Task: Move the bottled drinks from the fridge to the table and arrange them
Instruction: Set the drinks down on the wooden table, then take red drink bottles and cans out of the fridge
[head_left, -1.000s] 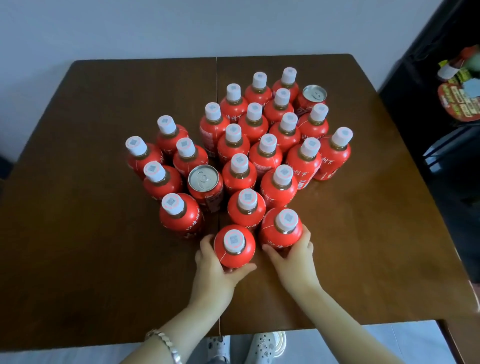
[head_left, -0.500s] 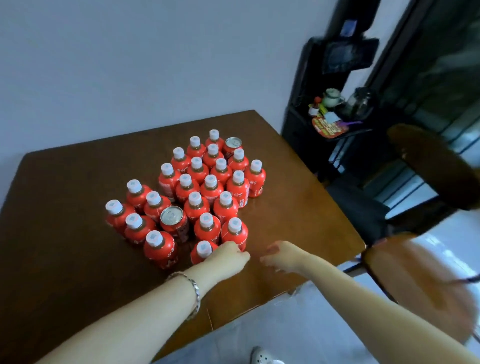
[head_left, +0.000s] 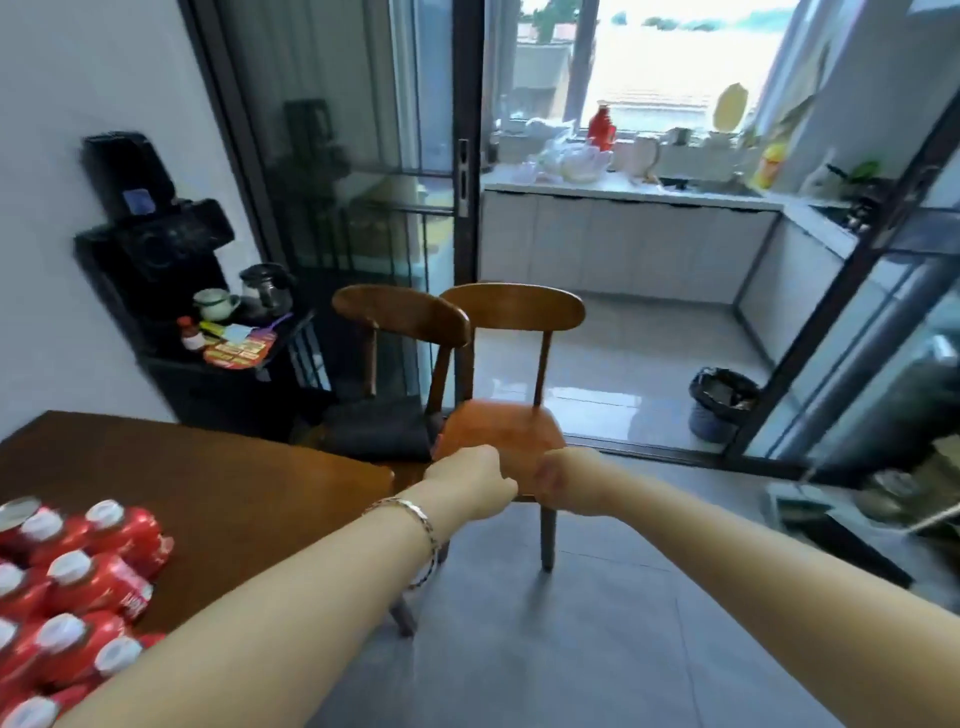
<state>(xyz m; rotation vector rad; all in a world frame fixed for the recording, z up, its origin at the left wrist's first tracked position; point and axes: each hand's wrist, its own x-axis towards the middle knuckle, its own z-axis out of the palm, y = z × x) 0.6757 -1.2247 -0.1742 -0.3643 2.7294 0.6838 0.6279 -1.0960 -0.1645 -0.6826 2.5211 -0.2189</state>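
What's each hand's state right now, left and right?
Left hand: fingers curl out of sight, nothing seen in it; open or closed cannot be told.
Right hand: blurred, fingers hidden; cannot be told.

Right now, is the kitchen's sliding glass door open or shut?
Open: sliding glass door stands aside; kitchen floor shows through the clear gap.

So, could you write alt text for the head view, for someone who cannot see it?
Two bare arms stretch forward, the left hand and right hand curled with no bottle seen in them, before two wooden chairs. Red bottles crowd the table at lower left; a kitchen lies beyond glass doors.
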